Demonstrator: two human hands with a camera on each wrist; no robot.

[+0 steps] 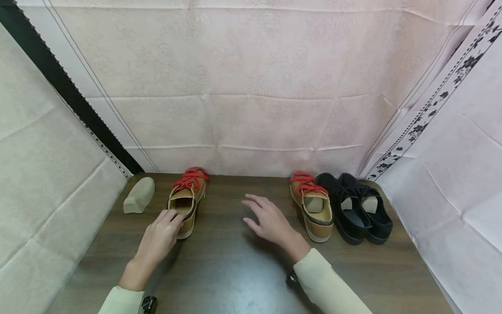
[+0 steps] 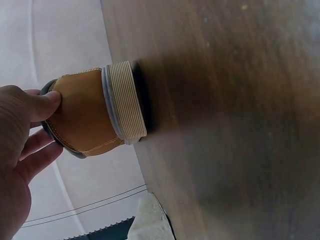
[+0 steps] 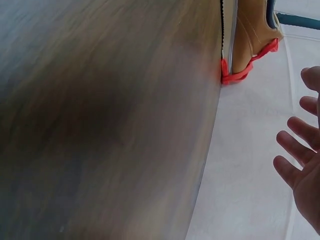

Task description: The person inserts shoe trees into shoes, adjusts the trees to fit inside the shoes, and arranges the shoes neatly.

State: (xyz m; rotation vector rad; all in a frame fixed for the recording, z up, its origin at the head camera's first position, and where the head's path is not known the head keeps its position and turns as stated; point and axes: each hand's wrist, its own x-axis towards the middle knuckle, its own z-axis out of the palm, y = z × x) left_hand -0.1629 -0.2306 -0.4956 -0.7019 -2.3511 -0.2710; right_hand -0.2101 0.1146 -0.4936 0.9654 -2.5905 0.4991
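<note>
My left hand (image 1: pixel 157 237) is at the heel of a tan shoe with red laces (image 1: pixel 201 195), whose toe points to the back wall. In the left wrist view, thumb and fingers pinch the collar above its brown heel (image 2: pixel 85 112), and the ribbed sole is at the tabletop. The inside of this shoe shows bare. A cream shoe insert (image 1: pixel 140 195) lies just left of it. My right hand (image 1: pixel 270 220) hovers over the middle of the table, fingers spread and holding nothing. Right of it stands the matching tan shoe (image 1: pixel 319 231) with a pale insert inside.
Two black lace-up shoes, one (image 1: pixel 351 237) beside the tan shoe and one (image 1: pixel 381 229) at the far right, hold pale inserts. The brown wooden table (image 1: pixel 219 270) ends at pale cloth hangings (image 1: pixel 251 122) behind and on both sides.
</note>
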